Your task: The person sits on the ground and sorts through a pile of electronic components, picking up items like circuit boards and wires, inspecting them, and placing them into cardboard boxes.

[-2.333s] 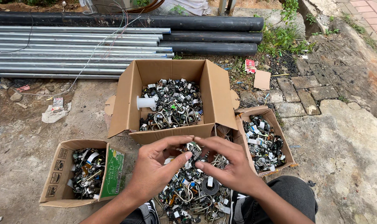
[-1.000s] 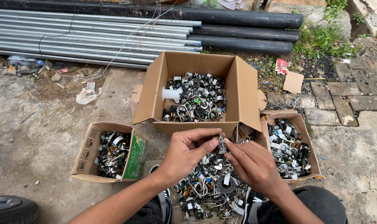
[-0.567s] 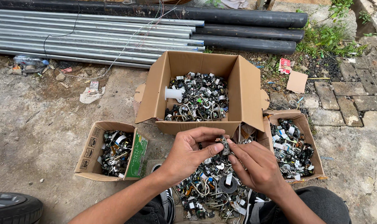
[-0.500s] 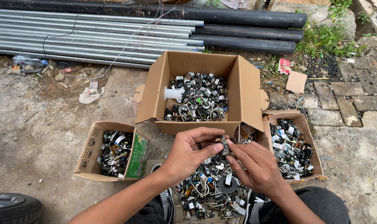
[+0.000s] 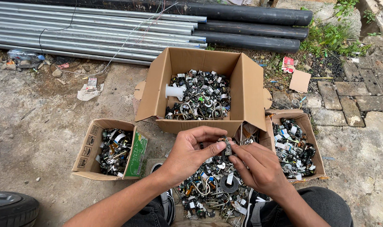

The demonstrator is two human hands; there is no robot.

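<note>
Between the two hands, right over a heap of small scrap parts (image 5: 212, 189), sits one little metal piece (image 5: 227, 146). The left hand (image 5: 190, 153) pinches it with thumb and fingers, and the right hand (image 5: 259, 168) has its fingertips closed on the same piece from the other side. Both hands are working on it together, close above the heap by the person's knees. It looks like sorting work, and a good deal seems done: the big cardboard box (image 5: 246, 84) behind the hands is well filled with parts, the small box on the left (image 5: 88, 145) holds some, and the small box on the right (image 5: 305, 126) holds a lot too. Plenty is left, though, because the heap under the hands is thick with bits of metal and wire. Long grey pipes (image 5: 94, 29) lie on the ground far behind.
</note>
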